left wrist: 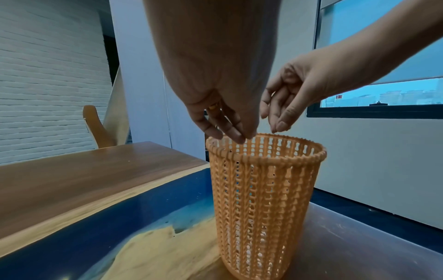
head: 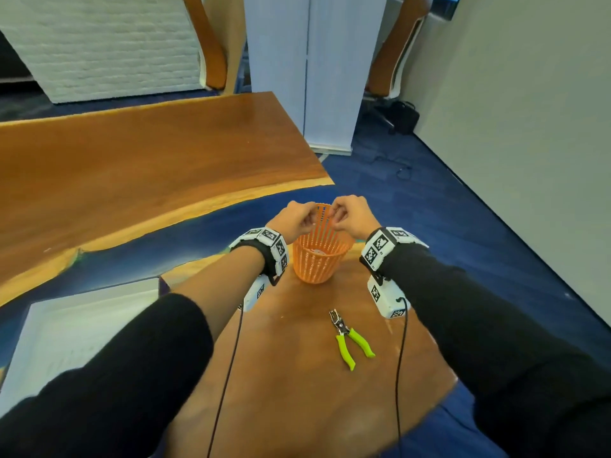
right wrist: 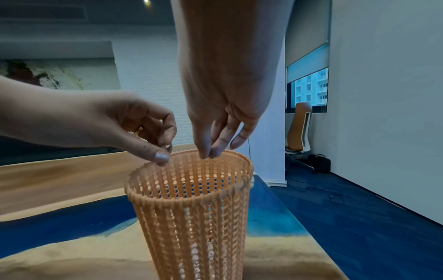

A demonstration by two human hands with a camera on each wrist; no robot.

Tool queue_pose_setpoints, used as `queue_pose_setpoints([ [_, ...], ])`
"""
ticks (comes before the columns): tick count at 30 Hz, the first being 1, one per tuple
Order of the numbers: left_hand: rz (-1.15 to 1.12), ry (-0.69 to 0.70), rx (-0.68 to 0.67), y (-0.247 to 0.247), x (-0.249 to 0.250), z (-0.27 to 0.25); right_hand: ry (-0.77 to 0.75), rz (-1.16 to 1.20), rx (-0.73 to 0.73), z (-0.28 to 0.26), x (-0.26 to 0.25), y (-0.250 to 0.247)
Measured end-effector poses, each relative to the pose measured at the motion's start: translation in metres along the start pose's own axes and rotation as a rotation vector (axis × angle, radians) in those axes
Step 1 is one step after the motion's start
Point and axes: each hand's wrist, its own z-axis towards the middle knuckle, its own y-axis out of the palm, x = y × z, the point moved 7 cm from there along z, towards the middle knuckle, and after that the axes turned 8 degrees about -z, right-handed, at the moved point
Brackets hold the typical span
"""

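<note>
An orange mesh basket (head: 319,259) (left wrist: 261,199) (right wrist: 191,217) stands upright on the wood-and-blue-resin table (head: 132,153). Both hands hover just over its rim. My left hand (head: 310,222) (left wrist: 244,138) (right wrist: 165,154) points down at the near-left rim with thumb and fingertips pressed together. My right hand (head: 334,214) (left wrist: 275,128) (right wrist: 207,155) hangs over the opening with thumb and forefinger tips touching. Nothing shows between the fingers of either hand. Pale small bits lie at the bottom of the basket.
Pliers with lime-green handles (head: 350,338) lie on the table near my right forearm. A white tray (head: 82,325) sits at the left. The table edge drops to blue carpet (head: 463,226) on the right. Two black cables trail from the wrist cameras.
</note>
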Motion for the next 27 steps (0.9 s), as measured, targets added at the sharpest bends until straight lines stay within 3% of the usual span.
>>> queue_pose_setpoints([
  [13,0.028,-0.089,-0.011,0.016,-0.005,0.001,0.022,0.002,0.019,-0.004,0.01,0.01],
  [20,0.009,-0.083,-0.014,0.024,-0.001,0.005,-0.026,0.0,-0.064,-0.007,0.002,0.018],
  [27,-0.016,-0.021,-0.005,0.027,0.008,0.004,0.027,-0.051,-0.098,-0.007,0.013,0.026],
])
